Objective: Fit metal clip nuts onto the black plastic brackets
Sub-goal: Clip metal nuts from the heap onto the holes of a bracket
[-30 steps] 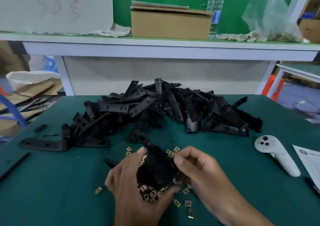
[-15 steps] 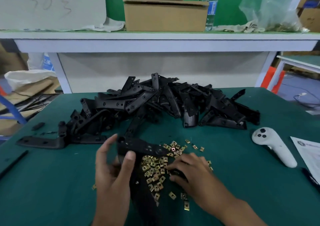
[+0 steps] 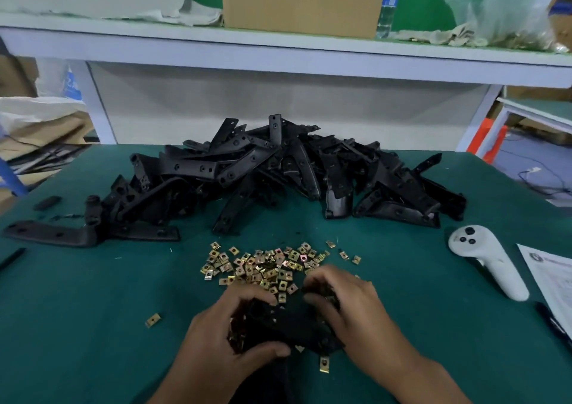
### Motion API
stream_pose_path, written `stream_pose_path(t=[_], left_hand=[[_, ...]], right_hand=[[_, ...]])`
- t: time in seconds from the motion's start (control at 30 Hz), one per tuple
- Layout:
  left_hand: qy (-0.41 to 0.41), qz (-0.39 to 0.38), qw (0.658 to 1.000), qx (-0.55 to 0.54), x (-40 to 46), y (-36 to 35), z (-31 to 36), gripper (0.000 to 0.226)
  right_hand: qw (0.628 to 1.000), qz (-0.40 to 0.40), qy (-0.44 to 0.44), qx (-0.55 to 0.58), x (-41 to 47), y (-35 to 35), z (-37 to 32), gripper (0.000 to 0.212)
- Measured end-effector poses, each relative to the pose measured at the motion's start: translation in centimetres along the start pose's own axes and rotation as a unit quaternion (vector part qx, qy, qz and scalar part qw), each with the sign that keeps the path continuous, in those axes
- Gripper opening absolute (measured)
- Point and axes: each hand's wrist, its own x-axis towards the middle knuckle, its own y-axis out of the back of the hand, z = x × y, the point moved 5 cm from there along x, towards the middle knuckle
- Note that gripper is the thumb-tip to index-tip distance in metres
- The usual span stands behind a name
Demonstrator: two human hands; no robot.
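Green desk (image 3: 93, 326) under everything, with a white shelf (image 3: 278, 51) rising beyond its far edge. On that shelf: cardboard box (image 3: 300, 1), clear plastic bag (image 3: 495, 4). Across the desk's far half, edge to edge, a big heap of black plastic brackets (image 3: 278, 168), piled every which way; one long bracket (image 3: 52, 233) flat at the heap's left end, near the left edge. White controller (image 3: 489, 261) lying toward the right edge, beside a printed sheet (image 3: 551, 276). Near the desk's near edge, at the middle, one black bracket (image 3: 291, 323) gripped from both ends: left hand (image 3: 229, 338) curled round its left part, thumb wrapped beneath; right hand (image 3: 349, 307) curled over its right end, fingertips tucked onto the plastic. What the right fingers pinch besides the bracket: cannot tell, hidden. Just beyond the hands, mid-desk, a scatter of brass-coloured clip nuts (image 3: 266, 267), touching and overlapping. Single stray clip nut (image 3: 152, 320) left of the hands, another stray nut (image 3: 324, 365) at the near side of the bracket.
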Motion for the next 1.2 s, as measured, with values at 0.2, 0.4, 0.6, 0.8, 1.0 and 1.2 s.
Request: stream_pose_path(t=[0.2, 0.4, 0.6, 0.8, 1.0, 1.2], left_hand=[[-0.001, -0.031, 1.000, 0.002, -0.3, -0.8, -0.1, 0.053], [-0.002, -0.026, 1.000, 0.007, -0.5, -0.7, -0.2, 0.054], [-0.005, -0.012, 1.000, 0.008, -0.4, -0.6, 0.1, 0.049], [0.000, -0.015, 1.000, -0.005, -0.5, -0.6, 0.0, 0.048], [-0.005, -0.015, 1.000, -0.009, -0.5, -0.6, 0.2, 0.046], [-0.005, -0.015, 1.000, -0.016, -0.6, -0.6, 0.2, 0.046]], right_hand=[[0.979, 0.048, -0.082, 0.178, 0.5, 0.3, 1.1, 0.026], [0.898, 0.038, -0.163, 0.406, 0.6, -0.2, 1.7, 0.016], [0.745, 0.008, -0.214, 0.632, 0.8, -0.8, 1.5, 0.002], [0.736, 0.032, -0.272, 0.619, 0.6, -0.9, 2.2, 0.007], [0.703, 0.050, -0.296, 0.644, 0.8, -0.8, 2.7, 0.013], [0.709, -0.014, -0.270, 0.651, 0.7, -0.7, 2.4, 0.030]])
